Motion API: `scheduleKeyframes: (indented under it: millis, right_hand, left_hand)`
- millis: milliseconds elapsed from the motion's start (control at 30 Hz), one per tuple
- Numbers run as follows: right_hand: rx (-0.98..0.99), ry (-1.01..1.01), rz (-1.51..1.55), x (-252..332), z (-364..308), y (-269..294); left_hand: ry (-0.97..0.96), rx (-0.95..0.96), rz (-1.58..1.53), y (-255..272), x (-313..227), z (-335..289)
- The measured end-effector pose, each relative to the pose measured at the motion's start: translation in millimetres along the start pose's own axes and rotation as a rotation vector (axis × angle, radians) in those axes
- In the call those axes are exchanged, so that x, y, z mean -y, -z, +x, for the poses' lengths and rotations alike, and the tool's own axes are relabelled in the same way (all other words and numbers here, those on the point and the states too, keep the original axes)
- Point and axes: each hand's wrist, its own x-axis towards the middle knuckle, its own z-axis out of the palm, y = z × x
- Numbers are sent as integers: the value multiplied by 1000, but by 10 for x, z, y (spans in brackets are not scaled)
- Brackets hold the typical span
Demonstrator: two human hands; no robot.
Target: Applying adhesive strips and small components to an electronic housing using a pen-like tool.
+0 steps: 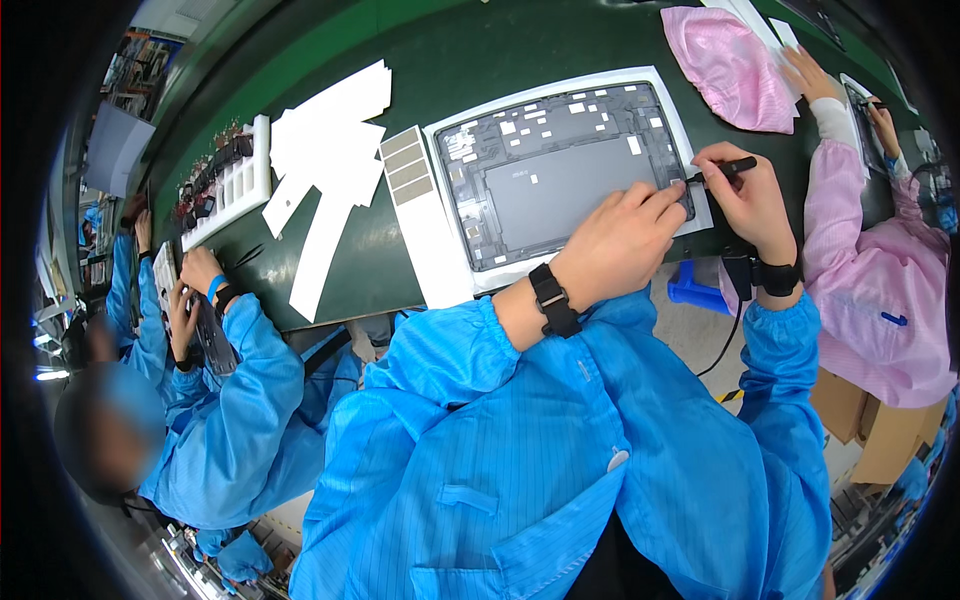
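Observation:
A dark grey tablet housing (560,195), dotted with small white patches, lies on a white sheet (700,205) at the table's near edge. My left hand (622,235) reaches across its lower right part. Its fingers stretch out flat and the fingertips rest at the housing's right edge. My right hand (745,200) is closed round a black pen-shaped tool (738,167), just right of the housing. The tool's thin tip points left, close to my left fingertips. Whatever lies under those fingertips is hidden.
Left of the housing lies a white strip with grey pads (407,165), then a pile of white paper pieces (335,150) and a white rack of small dark parts (235,180). Black tweezers (247,256) lie near a blue-sleeved co-worker. A pink cap (728,68) sits beside a pink-sleeved co-worker.

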Motion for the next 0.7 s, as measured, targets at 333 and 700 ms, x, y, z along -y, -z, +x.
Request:
scheduleKeyframes:
  millis: [333, 700]
  right_hand:
    - [-9, -11, -36, 30, 6, 7]
    - [-555, -253, 846, -399, -72, 70]
  left_hand:
    - [1, 12, 155, -111, -47, 20]
    - [168, 118, 41, 166, -116, 141]
